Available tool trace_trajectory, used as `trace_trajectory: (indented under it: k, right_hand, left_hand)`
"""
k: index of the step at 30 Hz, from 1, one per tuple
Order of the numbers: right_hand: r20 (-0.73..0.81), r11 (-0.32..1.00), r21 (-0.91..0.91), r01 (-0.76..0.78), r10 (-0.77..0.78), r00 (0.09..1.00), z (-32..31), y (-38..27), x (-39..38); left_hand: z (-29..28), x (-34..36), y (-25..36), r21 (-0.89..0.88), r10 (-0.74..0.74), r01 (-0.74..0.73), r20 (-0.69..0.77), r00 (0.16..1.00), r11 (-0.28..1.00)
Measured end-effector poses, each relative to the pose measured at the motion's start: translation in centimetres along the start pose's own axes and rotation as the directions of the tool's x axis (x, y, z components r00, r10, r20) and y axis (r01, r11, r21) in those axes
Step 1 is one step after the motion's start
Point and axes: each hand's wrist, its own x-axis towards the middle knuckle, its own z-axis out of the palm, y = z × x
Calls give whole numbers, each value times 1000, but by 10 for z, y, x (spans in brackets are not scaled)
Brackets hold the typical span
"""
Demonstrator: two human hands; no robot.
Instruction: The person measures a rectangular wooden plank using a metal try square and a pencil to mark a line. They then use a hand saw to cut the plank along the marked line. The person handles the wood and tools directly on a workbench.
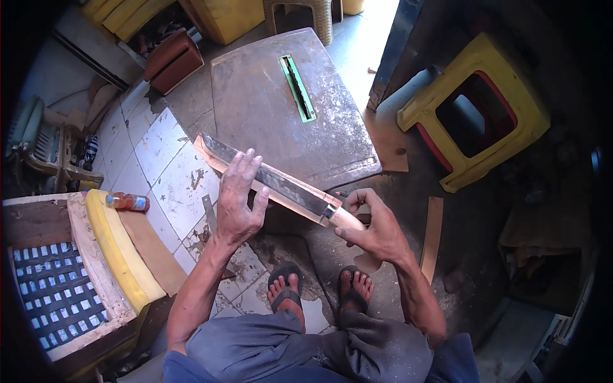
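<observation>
A large knife with a long dark blade and a pale wooden handle slants across the middle of the view, its tip toward the far left. Along the blade lies a flat strip of light wood, its edges showing on both sides. My left hand rests across the blade and wood near the tip end, fingers stretched out and thumb apart. At the other end my right hand curls round the handle, thumb on the near side and forefinger on the far side. The undersides of knife and wood are hidden.
Just beyond stands a worn metal saw table with a green-edged slot. A yellow plastic stool lies tipped at the right. To the left, a wooden frame with woven straps carries a bottle. A wood strip lies on the floor.
</observation>
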Motion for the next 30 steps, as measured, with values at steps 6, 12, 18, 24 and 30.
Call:
trace_trajectory:
  k: [6,12,18,24,30]
  right_hand:
    - [-18,1000,14,0,0,1000,-1,0,11]
    - [-113,996,-35,79,-83,990,-1,17,-4]
    - [-94,1000,-14,-18,16,995,-4,16,-3]
    - [-79,1000,3,-17,17,997,-3,16,-2]
    - [-87,997,69,-30,36,996,0,14,-2]
  left_hand:
    - [16,0,-11,70,-3,0,47,999,998]
    - [21,-2,-11,50,19,-18,-22,1000,999]
    - [28,-9,-15,134,66,-60,-39,997,989]
    - [31,-12,-15,145,33,-20,-91,995,989]
    - [34,-17,-23,139,2,15,-117,993,990]
